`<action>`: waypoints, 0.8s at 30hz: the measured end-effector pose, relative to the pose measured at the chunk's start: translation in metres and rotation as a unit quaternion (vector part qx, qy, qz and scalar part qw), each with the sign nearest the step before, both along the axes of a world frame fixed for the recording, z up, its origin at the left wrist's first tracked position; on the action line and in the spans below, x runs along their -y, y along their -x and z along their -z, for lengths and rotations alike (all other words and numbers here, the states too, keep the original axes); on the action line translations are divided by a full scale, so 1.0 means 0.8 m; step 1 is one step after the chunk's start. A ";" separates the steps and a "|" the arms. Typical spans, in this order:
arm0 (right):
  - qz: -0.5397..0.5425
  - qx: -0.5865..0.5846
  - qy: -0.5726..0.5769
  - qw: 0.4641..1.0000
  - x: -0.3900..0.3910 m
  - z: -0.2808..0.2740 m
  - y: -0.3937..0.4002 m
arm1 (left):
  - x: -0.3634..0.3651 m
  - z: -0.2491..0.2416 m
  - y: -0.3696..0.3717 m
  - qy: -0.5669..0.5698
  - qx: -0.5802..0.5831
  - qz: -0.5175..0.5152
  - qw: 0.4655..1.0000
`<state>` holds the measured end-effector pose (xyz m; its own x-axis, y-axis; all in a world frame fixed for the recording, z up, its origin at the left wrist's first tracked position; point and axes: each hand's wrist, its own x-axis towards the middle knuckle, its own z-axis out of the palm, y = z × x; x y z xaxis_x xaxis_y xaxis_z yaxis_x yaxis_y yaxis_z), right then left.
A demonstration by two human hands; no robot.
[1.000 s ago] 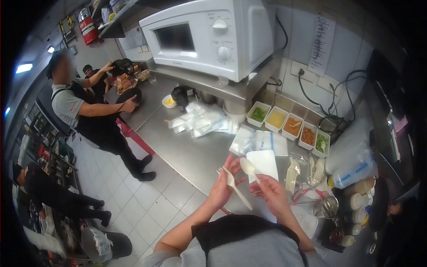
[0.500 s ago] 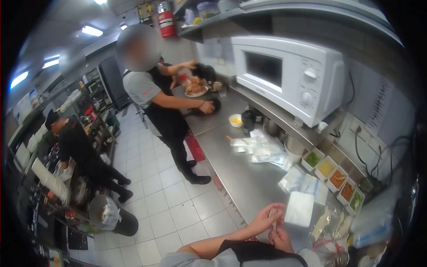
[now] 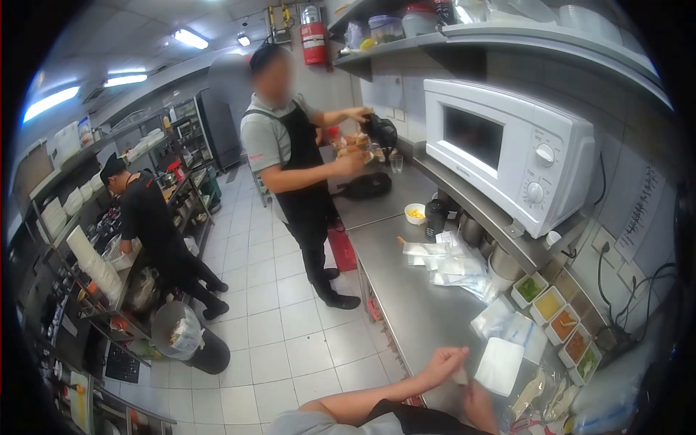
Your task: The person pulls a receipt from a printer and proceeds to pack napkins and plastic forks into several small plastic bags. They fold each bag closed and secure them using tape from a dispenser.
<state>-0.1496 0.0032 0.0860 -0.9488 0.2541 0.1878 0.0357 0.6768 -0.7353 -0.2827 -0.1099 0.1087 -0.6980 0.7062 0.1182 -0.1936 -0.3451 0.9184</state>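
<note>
Over the front edge of the steel counter (image 3: 435,319), my left hand (image 3: 444,366) is closed in a pinch. A small pale strip (image 3: 460,377) shows just below its fingertips, too small to name. My right hand (image 3: 478,406) is lower and closer to my body, its fingers curled near that strip; I cannot tell whether it grips it too. Right beside both hands lies a white rectangular pad, like folded napkins (image 3: 500,366). Flat plastic packets (image 3: 511,326) lie just behind it, and clear wrappers with pale contents (image 3: 533,391) are at its right.
White tubs of garnishes (image 3: 562,325) line the wall below a microwave (image 3: 507,148). More packets (image 3: 449,261), a black bottle (image 3: 435,217) and a yellow-filled bowl (image 3: 415,213) stand farther along. One co-worker (image 3: 297,167) handles food by a black bag (image 3: 366,186); another (image 3: 148,217) works at left shelves.
My hands have drawn slightly apart, the right one lower. The whole view has shifted. The nearer co-worker's hand has left the black item on the counter and moved up towards the food.
</note>
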 end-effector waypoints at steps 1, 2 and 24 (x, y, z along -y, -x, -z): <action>0.033 0.013 -0.089 0.995 -0.021 0.015 0.003 | 0.002 -0.004 0.008 0.000 0.000 -0.002 1.000; 0.085 -0.011 -0.064 0.994 -0.041 0.025 0.006 | 0.004 -0.007 0.020 -0.021 0.007 -0.028 0.999; 0.216 0.057 -0.088 0.971 -0.072 0.085 -0.004 | -0.098 0.191 0.012 0.257 -0.076 0.057 0.962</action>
